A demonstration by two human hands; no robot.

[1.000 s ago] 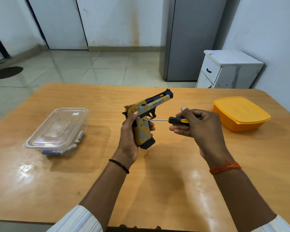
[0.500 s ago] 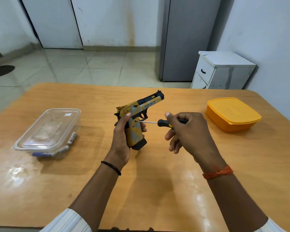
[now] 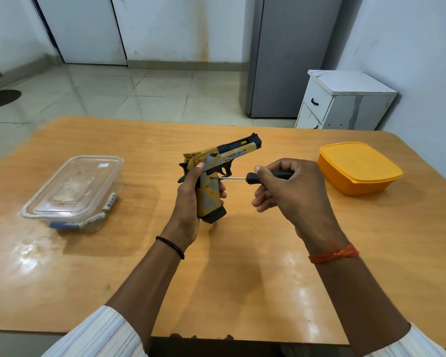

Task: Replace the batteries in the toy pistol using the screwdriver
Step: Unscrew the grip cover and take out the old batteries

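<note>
head view: your left hand grips the toy pistol by its handle, held upright above the middle of the surface, barrel pointing toward the far right corner. your right hand is curled round the black handle of the screwdriver; shaft horizontal, tip touching the side of the pistol grip just below the trigger guard. a clear lidded container sits near the left edge of the surface. an orange lidded container sits near the far right corner. a black band on your left wrist, an orange thread on your right. striped sleeves at the near edge.
</note>
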